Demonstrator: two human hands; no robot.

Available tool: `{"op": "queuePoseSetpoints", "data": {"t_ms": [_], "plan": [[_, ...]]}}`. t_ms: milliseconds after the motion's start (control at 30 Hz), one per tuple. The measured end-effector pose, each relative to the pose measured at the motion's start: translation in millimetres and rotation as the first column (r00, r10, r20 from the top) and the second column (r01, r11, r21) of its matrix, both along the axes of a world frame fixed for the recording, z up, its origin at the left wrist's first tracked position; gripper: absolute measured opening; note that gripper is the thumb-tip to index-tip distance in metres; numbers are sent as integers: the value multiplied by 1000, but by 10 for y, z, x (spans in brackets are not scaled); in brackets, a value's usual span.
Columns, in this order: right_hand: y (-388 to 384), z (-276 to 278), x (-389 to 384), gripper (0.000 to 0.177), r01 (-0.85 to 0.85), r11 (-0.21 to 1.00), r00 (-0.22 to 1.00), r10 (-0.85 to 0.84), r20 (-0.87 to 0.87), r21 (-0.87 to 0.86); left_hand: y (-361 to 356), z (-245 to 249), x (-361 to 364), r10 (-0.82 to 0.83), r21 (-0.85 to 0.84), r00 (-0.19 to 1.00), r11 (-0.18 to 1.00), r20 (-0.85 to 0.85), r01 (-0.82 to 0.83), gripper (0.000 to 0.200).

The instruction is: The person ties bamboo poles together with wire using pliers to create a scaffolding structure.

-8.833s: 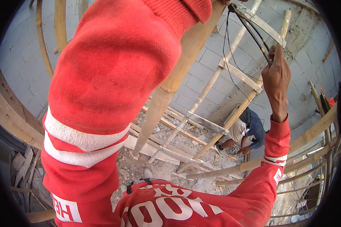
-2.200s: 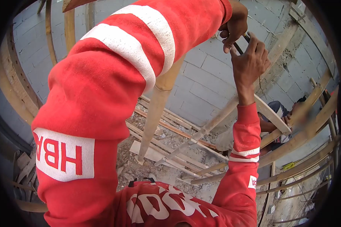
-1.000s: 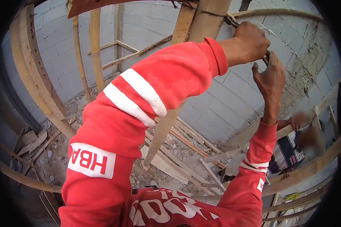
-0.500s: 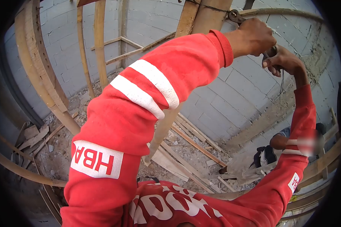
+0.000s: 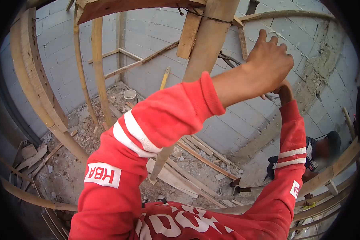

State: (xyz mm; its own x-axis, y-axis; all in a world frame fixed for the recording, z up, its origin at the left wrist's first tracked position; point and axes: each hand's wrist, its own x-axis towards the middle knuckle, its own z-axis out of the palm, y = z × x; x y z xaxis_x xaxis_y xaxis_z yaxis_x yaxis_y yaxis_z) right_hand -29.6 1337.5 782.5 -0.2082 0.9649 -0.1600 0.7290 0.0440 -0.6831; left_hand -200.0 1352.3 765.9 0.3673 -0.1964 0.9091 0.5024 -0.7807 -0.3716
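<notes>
My left hand [image 5: 270, 62] is raised at the upper right, its back toward me and several fingers stretched apart. Right behind and below it is my right hand [image 5: 285, 89], mostly covered, with its fingers hidden. Dark wire strands [image 5: 229, 60] run from beside the wooden post [image 5: 206, 48] toward my left hand. Another thin dark strand [image 5: 273, 96] shows under the hands. A binding wire [image 5: 216, 18] wraps round the post's upper part, over a short wood block [image 5: 190, 36]. No tool is visible in either hand.
A wooden beam [image 5: 136, 10] crosses overhead. Poles [image 5: 98, 68] stand at left before a grey block wall [image 5: 160, 28]. Planks [image 5: 206, 160] and rubble lie below, with a bucket [image 5: 129, 95] and a yellow-handled tool [image 5: 165, 78]. Another person [image 5: 312, 154] is low at right.
My left hand has come off the dark pincer-like tool and spread its fingers. Both hands moved lower, the right one leftward behind the left. The view shifted, revealing more overhead beam.
</notes>
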Motion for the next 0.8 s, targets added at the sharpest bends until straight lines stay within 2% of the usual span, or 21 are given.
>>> {"op": "queuePoseSetpoints", "data": {"t_ms": [67, 133, 167, 233, 267, 300, 333, 367, 400, 433, 467, 500, 533, 567, 600, 633, 667, 700, 733, 767, 800], "plan": [[143, -589, 92, 41, -15, 1000, 964, 17, -264, 10, -323, -401, -376, -220, -109, 970, 967, 106, 232, 22], [115, -1291, 44, 42, -4, 999, 844, 29, -535, 49, -521, -933, -801, -272, -361, 945, 876, 183, 321, 24], [66, -1625, -16, 43, 15, 998, 771, 26, -636, 59, -578, -1199, -1034, -231, -476, 952, 826, 202, 302, 23], [-263, -2191, -382, 36, 62, 997, 630, -6, -776, 43, -568, -1809, -1407, -167, -798, 945, 505, 282, 328, 28], [-354, -2556, -544, 35, 93, 993, 582, 7, -813, 74, -539, -2127, -1545, -147, -840, 924, 384, 353, 382, 33], [-504, -2779, -784, 34, 151, 987, 614, -48, -788, 57, -504, -2422, -1646, -117, -862, 901, 263, 418, 434, 38], [-638, -2997, -1077, 34, 186, 982, 636, -96, -766, 32, -538, -2725, -1691, -122, -862, 903, 266, 413, 431, 38], [-749, -3206, -1395, 35, 223, 975, 654, -147, -742, 3, -598, -3038, -1734, -59, -797, 795, -9, 603, 604, 42], [-816, -3427, -1753, 39, 223, 971, 766, -124, -631, 81, -611, -3265, -1816, 59, -631, 666, -267, 744, 728, 47], [-894, -3570, -2041, 43, 216, 966, 857, -116, -503, 145, -624, -3427, -1956, 58, -635, 673, -278, 737, 720, 47], [-938, -3549, -2193, 43, 229, 964, 851, -130, -509, 138, -627, -3567, -2126, 243, -525, 611, -338, 753, 781, 45], [-984, -3395, -2349, 47, -6, 990, 976, 37, -215, 144, -640, -3693, -2293, 426, -400, 538, -374, 728, 837, 44], [-1012, -3180, -2494, 52, -234, 969, 970, 227, 92, 74, -621, -3841, -2446, 423, -400, 547, -390, 722, 829, 44], [-1037, -2831, -2604, 54, -154, 912, 987, 128, 92, 381, -625, -4013, -2625, 464, -385, 505, -333, 728, 861, 36], [-1017, -2360, -2691, 57, -63, 752, 997, 25, 67, 656, -618, -4111, -2829, 492, -374, 463, -274, 737, 886, 29], [-1039, -1873, -2770, 60, 160, 608, 984, -38, -173, 778, -676, -4123, -3017, 489, -375, 479, -300, 729, 877, 29], [-1020, -1450, -2814, 63, 278, 392, 950, 22, -311, 877, -767, -4104, -3168, 437, -423, 557, -369, 706, 827, 23], [-919, -988, -2867, 62, 273, 83, 955, 99, -280, 958, -849, -4095, -3277, 376, -475, 631, -432, 678, 767, 17], [-841, -556, -2899, 54, 260, -101, 965, 55, -256, 960, -945, -4111, -3339, 364, -480, 652, -460, 666, 747, 17], [-724, -188, -3031, 53, 163, -130, 986, 42, -159, 978, -1022, -4117, -3375, 351, -547, 725, -485, 593, 682, 14], [-282, 90, -3117, 43, 187, -245, 973, 177, -146, 951, -1060, -4117, -3404, 334, -613, 788, -498, 517, 613, 14]]}}
